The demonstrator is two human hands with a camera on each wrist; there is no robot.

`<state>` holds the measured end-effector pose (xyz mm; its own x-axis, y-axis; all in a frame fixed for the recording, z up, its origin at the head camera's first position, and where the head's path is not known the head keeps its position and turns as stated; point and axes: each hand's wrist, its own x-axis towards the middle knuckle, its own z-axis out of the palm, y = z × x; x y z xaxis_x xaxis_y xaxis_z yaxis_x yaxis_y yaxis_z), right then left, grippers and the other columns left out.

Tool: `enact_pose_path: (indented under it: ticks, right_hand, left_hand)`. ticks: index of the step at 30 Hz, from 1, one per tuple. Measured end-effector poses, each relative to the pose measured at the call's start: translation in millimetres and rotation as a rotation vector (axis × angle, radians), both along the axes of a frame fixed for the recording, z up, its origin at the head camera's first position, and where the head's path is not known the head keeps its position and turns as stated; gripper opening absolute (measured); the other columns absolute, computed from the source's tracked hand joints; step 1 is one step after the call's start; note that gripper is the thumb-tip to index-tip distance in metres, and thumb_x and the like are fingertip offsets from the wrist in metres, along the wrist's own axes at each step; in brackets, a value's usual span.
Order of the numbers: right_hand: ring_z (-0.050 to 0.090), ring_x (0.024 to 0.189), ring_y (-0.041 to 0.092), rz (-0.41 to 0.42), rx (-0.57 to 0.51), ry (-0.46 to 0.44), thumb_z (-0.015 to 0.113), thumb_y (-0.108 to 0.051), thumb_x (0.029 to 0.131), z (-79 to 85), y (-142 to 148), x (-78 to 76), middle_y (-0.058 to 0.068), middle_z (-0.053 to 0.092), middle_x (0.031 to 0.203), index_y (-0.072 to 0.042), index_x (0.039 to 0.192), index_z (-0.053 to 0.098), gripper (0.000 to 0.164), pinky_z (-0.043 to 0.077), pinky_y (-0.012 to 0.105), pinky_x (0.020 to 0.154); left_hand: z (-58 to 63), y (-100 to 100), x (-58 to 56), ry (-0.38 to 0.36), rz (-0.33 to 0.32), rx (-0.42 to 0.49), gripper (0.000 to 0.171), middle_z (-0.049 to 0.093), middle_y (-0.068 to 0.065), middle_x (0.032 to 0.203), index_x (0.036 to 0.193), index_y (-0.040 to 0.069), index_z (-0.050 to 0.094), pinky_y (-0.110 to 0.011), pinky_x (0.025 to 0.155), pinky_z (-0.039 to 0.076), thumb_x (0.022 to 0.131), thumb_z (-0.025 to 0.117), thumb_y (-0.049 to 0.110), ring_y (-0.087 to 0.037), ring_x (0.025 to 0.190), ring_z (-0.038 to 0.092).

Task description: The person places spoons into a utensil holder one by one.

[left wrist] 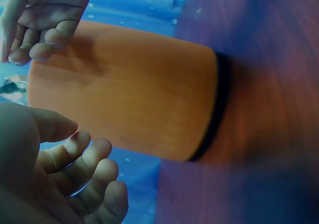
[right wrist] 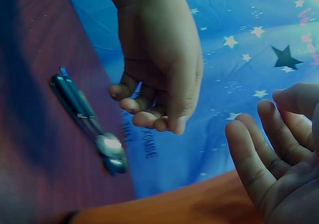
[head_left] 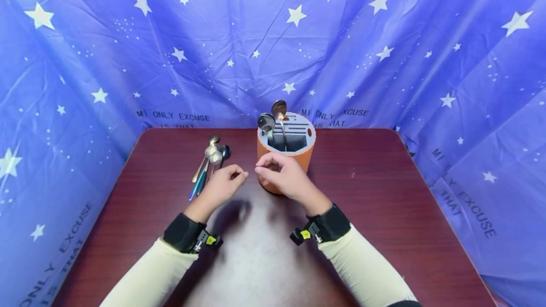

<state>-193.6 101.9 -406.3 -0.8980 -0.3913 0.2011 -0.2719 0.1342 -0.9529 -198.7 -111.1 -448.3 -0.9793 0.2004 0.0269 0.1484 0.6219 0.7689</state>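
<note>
Hanging just right of a spoon pile (head_left: 216, 157) on the surface (head_left: 362, 179), the left hand (head_left: 221, 187) is showing loosely bent fingers, its grip holding nothing. The right hand (head_left: 289, 178) is facing it across a narrow gap, in front of the orange holder (head_left: 306, 159); its grip is likewise relaxed, fingers slightly curled, carrying nothing. Contact with the holder: cannot tell. The holder is standing upright, slotted top facing up; two spoons (head_left: 267, 122) are leaning in its large opening, bowls uppermost. The spoon pile is lying left of the holder, handles pointing nearward.
</note>
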Motion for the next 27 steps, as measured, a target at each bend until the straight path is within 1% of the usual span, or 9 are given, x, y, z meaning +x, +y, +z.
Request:
enact_pose_path:
  ticks: [2, 4, 8, 9, 11, 16, 20, 24, 27]
  right_hand:
    - [0.066, 0.073, 0.036, -0.001, 0.009, -0.008, 0.069, -0.009, 0.096, -11.6, -3.6, 0.3, 0.013, 0.066, 0.082, -0.004, 0.102, 0.067, 0.008, 0.058, 0.037, 0.066]
    - [0.065, 0.071, 0.032, -0.007, 0.023, -0.012, 0.069, -0.009, 0.095, -23.5, -6.8, 0.1, 0.009, 0.065, 0.081, -0.004, 0.101, 0.067, 0.007, 0.057, 0.037, 0.065]
    - [0.065, 0.070, 0.026, -0.007, 0.030, -0.029, 0.070, -0.008, 0.094, -45.4, -12.2, -0.5, 0.009, 0.065, 0.081, -0.004, 0.099, 0.068, 0.006, 0.059, 0.046, 0.067]
    - [0.065, 0.070, 0.028, -0.004, 0.027, -0.041, 0.070, -0.008, 0.094, -49.6, -13.4, -0.3, 0.011, 0.066, 0.081, -0.003, 0.099, 0.068, 0.007, 0.058, 0.049, 0.068]
    - [0.065, 0.071, 0.029, -0.001, 0.021, -0.069, 0.070, -0.008, 0.094, -57.5, -15.6, 0.5, 0.013, 0.067, 0.082, -0.002, 0.098, 0.068, 0.007, 0.058, 0.050, 0.069]
    - [0.066, 0.071, 0.028, -0.010, 0.049, -0.101, 0.070, -0.008, 0.094, -73.1, -19.3, 2.5, 0.009, 0.067, 0.080, -0.003, 0.097, 0.068, 0.006, 0.059, 0.040, 0.067]
    - [0.065, 0.070, 0.032, -0.018, 0.060, -0.115, 0.070, -0.008, 0.094, -82.0, -20.9, 3.6, 0.006, 0.067, 0.078, -0.004, 0.096, 0.068, 0.005, 0.058, 0.036, 0.065]
    - [0.064, 0.074, 0.041, -0.015, 0.061, -0.113, 0.071, -0.008, 0.093, -89.4, -21.2, 4.8, 0.009, 0.067, 0.078, -0.003, 0.096, 0.068, 0.006, 0.056, 0.032, 0.064]
    - [0.064, 0.075, 0.040, -0.014, 0.073, -0.105, 0.071, -0.010, 0.093, -93.8, -21.2, 5.8, 0.009, 0.068, 0.079, -0.003, 0.096, 0.068, 0.008, 0.054, 0.027, 0.064]
  left_hand:
    - [-7.0, -1.1, 2.8, -0.003, 0.007, -0.010, 0.020, 0.056, 0.001, 0.072, 0.090, 0.014, 0.064, -0.030, 0.059, 0.042, 0.101, 0.059, 0.029, -0.014, 0.061, 0.049]
    - [-14.4, -2.4, 5.5, 0.003, 0.014, -0.021, 0.019, 0.056, 0.001, 0.072, 0.089, 0.012, 0.065, -0.030, 0.059, 0.042, 0.100, 0.060, 0.026, -0.014, 0.061, 0.049]
    - [-28.1, -6.6, 8.7, 0.047, 0.045, -0.059, 0.015, 0.055, 0.002, 0.070, 0.087, 0.011, 0.066, -0.031, 0.061, 0.043, 0.098, 0.063, 0.021, -0.013, 0.062, 0.050]
    - [-31.1, -8.1, 9.2, 0.053, 0.056, -0.065, 0.015, 0.055, 0.003, 0.069, 0.086, 0.011, 0.066, -0.031, 0.061, 0.043, 0.098, 0.063, 0.019, -0.013, 0.062, 0.050]
    - [-36.5, -11.1, 9.5, 0.061, 0.076, -0.073, 0.014, 0.055, 0.003, 0.067, 0.086, 0.010, 0.066, -0.032, 0.061, 0.044, 0.097, 0.064, 0.017, -0.013, 0.061, 0.050]
    - [-48.7, -18.7, 8.0, 0.038, 0.122, -0.085, 0.014, 0.056, 0.002, 0.066, 0.085, 0.009, 0.066, -0.032, 0.063, 0.045, 0.096, 0.064, 0.017, -0.013, 0.061, 0.051]
    - [-57.0, -24.0, 6.7, 0.031, 0.150, -0.104, 0.014, 0.057, 0.002, 0.067, 0.084, 0.010, 0.065, -0.033, 0.065, 0.047, 0.096, 0.064, 0.017, -0.013, 0.062, 0.053]
    - [-63.5, -29.0, 5.7, 0.027, 0.176, -0.121, 0.015, 0.058, 0.002, 0.063, 0.085, 0.009, 0.064, -0.034, 0.062, 0.047, 0.097, 0.063, 0.018, -0.013, 0.056, 0.055]
    - [-67.4, -33.8, 4.6, 0.015, 0.209, -0.133, 0.015, 0.058, 0.004, 0.057, 0.087, 0.010, 0.064, -0.033, 0.058, 0.047, 0.098, 0.062, 0.019, -0.013, 0.049, 0.055]
